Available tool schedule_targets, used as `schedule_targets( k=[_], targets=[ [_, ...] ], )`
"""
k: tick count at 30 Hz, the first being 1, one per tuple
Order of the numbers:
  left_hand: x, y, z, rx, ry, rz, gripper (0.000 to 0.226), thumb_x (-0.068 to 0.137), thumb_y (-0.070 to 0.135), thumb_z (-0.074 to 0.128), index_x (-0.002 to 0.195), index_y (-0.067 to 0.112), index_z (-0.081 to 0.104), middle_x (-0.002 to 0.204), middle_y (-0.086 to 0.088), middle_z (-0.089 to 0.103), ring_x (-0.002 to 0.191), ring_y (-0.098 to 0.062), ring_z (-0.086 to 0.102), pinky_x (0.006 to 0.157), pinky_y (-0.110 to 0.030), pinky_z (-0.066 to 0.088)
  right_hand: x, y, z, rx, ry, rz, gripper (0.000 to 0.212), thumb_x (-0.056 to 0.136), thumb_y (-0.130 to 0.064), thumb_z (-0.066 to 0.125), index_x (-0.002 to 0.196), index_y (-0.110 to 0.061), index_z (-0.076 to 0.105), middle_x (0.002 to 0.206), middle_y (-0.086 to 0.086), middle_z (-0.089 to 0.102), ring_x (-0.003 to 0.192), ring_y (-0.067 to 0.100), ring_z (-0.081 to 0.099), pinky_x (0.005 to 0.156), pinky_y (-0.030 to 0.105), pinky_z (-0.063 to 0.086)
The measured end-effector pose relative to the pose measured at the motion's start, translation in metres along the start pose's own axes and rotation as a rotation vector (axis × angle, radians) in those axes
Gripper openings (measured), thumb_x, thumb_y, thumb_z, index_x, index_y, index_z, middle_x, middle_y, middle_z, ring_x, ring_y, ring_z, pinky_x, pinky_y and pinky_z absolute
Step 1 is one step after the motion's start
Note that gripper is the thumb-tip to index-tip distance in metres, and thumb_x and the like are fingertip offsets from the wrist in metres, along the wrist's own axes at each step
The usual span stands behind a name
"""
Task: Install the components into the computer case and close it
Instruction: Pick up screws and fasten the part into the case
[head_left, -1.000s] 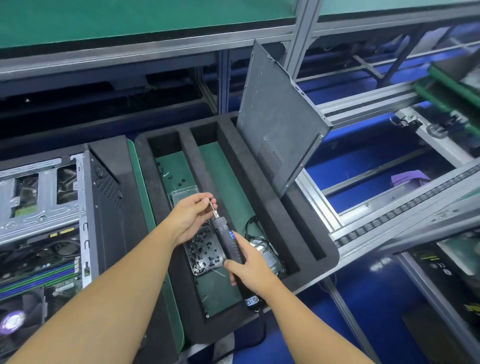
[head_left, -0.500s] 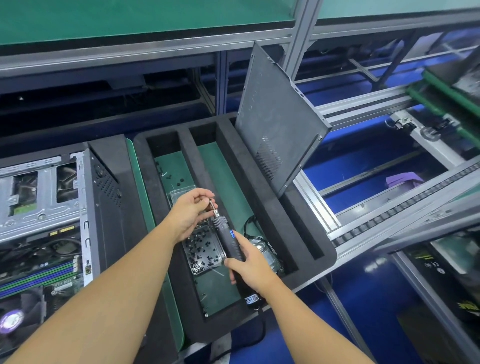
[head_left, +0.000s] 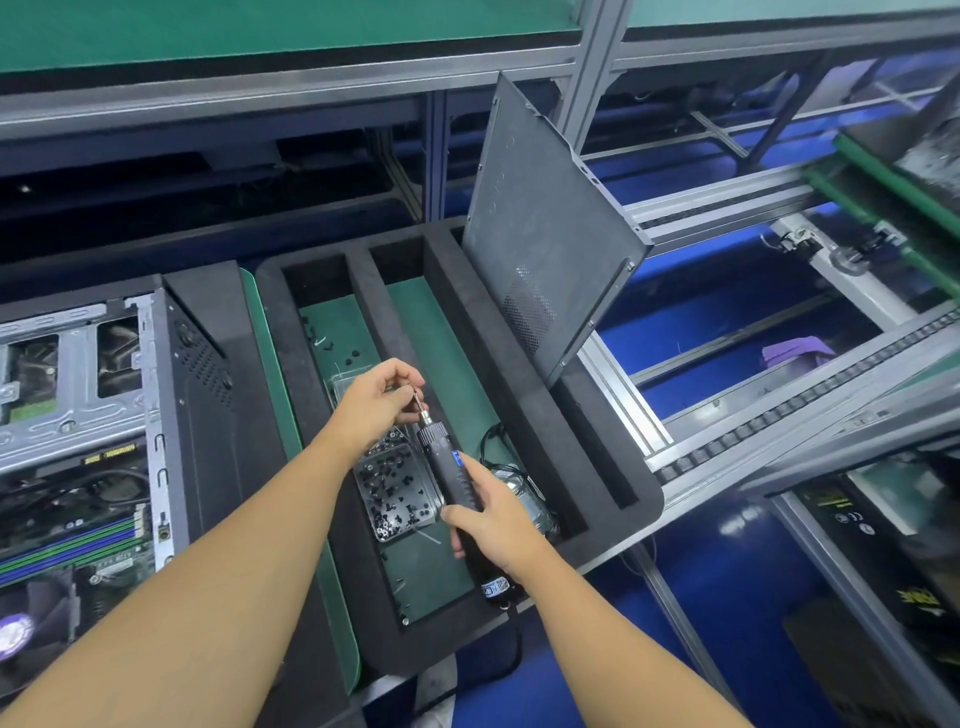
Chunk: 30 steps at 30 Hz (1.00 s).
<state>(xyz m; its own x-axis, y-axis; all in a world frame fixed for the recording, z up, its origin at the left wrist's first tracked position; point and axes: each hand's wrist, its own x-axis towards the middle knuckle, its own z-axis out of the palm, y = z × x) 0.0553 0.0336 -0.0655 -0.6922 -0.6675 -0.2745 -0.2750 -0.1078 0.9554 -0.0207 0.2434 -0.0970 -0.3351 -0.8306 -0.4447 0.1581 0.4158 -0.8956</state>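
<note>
My right hand (head_left: 485, 519) grips a black electric screwdriver (head_left: 449, 475) above the black foam tray (head_left: 524, 415). Its bit points up and away. My left hand (head_left: 376, 402) pinches the tip of the bit; a screw there is too small to make out. Under my hands lies a clear plastic box of black screws (head_left: 397, 496). The open computer case (head_left: 98, 415) lies at the left, with its motherboard, memory sticks and fan showing. The grey side panel (head_left: 540, 234) leans upright in the tray's right slot.
A silver drive and a black cable (head_left: 519, 488) lie in the tray's middle compartment. Loose screws (head_left: 343, 358) dot the green mat at the tray's far end. Conveyor rails (head_left: 779, 431) and blue floor run to the right. A shelf frame (head_left: 311, 88) crosses overhead.
The hands and screwdriver have hardly moved; my left fingers stay at the bit's tip. The view has shifted slightly.
</note>
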Motion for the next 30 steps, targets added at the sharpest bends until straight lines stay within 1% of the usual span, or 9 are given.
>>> schedule_targets(
  k=[3, 5, 14, 17, 19, 22, 26, 28, 30],
  targets=[
    [-0.001, -0.001, 0.001, -0.057, 0.018, -0.012, 0.021, 0.097, 0.0, 0.05, 0.094, 0.012, 0.066, 0.092, -0.012, 0.066, 0.086, -0.02, 0.073, 0.076, -0.034, 0.06, 0.001, 0.001, 0.001, 0.007, 0.012, 0.026, 0.074, 0.085, -0.017, 0.068, 0.15, -0.042, 0.044, 0.101, -0.004, 0.067, 0.062, 0.021, 0.06, 0.065, 0.038, 0.06],
    [-0.001, -0.002, 0.001, -0.105, 0.036, -0.02, 0.017, 0.097, 0.002, 0.053, 0.096, 0.011, 0.067, 0.089, -0.009, 0.068, 0.087, -0.022, 0.073, 0.075, -0.034, 0.061, 0.003, 0.002, 0.002, 0.014, 0.022, 0.032, 0.076, 0.084, -0.016, 0.069, 0.152, -0.038, 0.043, 0.109, 0.0, 0.068, 0.062, 0.021, 0.059, 0.064, 0.038, 0.059],
    [0.0, -0.006, 0.002, -0.453, -0.001, -0.299, 0.018, 0.094, 0.011, 0.063, 0.11, 0.005, 0.068, 0.098, -0.011, 0.075, 0.091, -0.018, 0.074, 0.073, -0.029, 0.06, 0.005, 0.006, 0.002, 0.038, 0.022, 0.026, 0.071, 0.083, -0.018, 0.069, 0.143, -0.049, 0.049, 0.105, 0.0, 0.07, 0.062, 0.02, 0.06, 0.065, 0.04, 0.061],
    [0.0, -0.007, 0.003, -0.482, -0.035, -0.347, 0.017, 0.096, 0.013, 0.059, 0.11, 0.006, 0.068, 0.101, -0.008, 0.076, 0.097, -0.018, 0.073, 0.079, -0.03, 0.057, 0.004, 0.004, 0.002, 0.039, 0.012, 0.014, 0.071, 0.085, -0.015, 0.068, 0.121, -0.074, 0.052, 0.097, 0.002, 0.072, 0.062, 0.018, 0.061, 0.064, 0.035, 0.059],
    [-0.001, -0.006, 0.004, -0.505, -0.044, -0.361, 0.019, 0.096, 0.014, 0.06, 0.11, 0.004, 0.067, 0.104, -0.009, 0.075, 0.1, -0.019, 0.072, 0.08, -0.029, 0.056, 0.003, 0.001, 0.002, 0.047, 0.005, 0.019, 0.073, 0.086, -0.013, 0.066, 0.114, -0.078, 0.052, 0.096, 0.008, 0.07, 0.062, 0.018, 0.061, 0.063, 0.034, 0.059],
    [-0.001, -0.002, 0.005, -0.504, -0.044, -0.366, 0.02, 0.095, 0.015, 0.06, 0.109, 0.002, 0.066, 0.105, -0.01, 0.075, 0.1, -0.02, 0.072, 0.083, -0.028, 0.056, 0.001, -0.001, 0.002, 0.076, -0.006, 0.018, 0.069, 0.087, -0.012, 0.065, 0.123, -0.069, 0.052, 0.087, 0.008, 0.066, 0.063, 0.019, 0.061, 0.065, 0.038, 0.06],
    [-0.003, 0.003, 0.004, -0.488, -0.065, -0.379, 0.022, 0.093, 0.012, 0.062, 0.109, 0.0, 0.067, 0.106, -0.013, 0.074, 0.099, -0.021, 0.072, 0.083, -0.029, 0.058, -0.003, -0.004, -0.001, 0.106, -0.019, 0.043, 0.066, 0.087, -0.016, 0.067, 0.135, -0.058, 0.048, 0.092, 0.008, 0.069, 0.064, 0.018, 0.062, 0.062, 0.034, 0.057],
    [-0.003, 0.01, 0.001, -0.486, -0.062, -0.379, 0.026, 0.09, 0.013, 0.064, 0.111, -0.002, 0.066, 0.107, -0.015, 0.074, 0.1, -0.022, 0.072, 0.079, -0.027, 0.059, -0.004, -0.01, 0.0, 0.077, -0.04, 0.032, 0.072, 0.084, -0.023, 0.069, 0.146, -0.05, 0.044, 0.087, 0.004, 0.069, 0.065, 0.017, 0.062, 0.064, 0.035, 0.057],
    [-0.004, 0.02, -0.002, -0.462, -0.046, -0.357, 0.027, 0.09, 0.016, 0.066, 0.112, -0.001, 0.066, 0.107, -0.013, 0.074, 0.101, -0.022, 0.072, 0.086, -0.031, 0.057, -0.006, -0.021, 0.004, 0.045, -0.061, 0.008, 0.079, 0.08, -0.03, 0.073, 0.15, -0.048, 0.039, 0.088, -0.001, 0.069, 0.068, 0.016, 0.064, 0.069, 0.038, 0.059]
  ],
)
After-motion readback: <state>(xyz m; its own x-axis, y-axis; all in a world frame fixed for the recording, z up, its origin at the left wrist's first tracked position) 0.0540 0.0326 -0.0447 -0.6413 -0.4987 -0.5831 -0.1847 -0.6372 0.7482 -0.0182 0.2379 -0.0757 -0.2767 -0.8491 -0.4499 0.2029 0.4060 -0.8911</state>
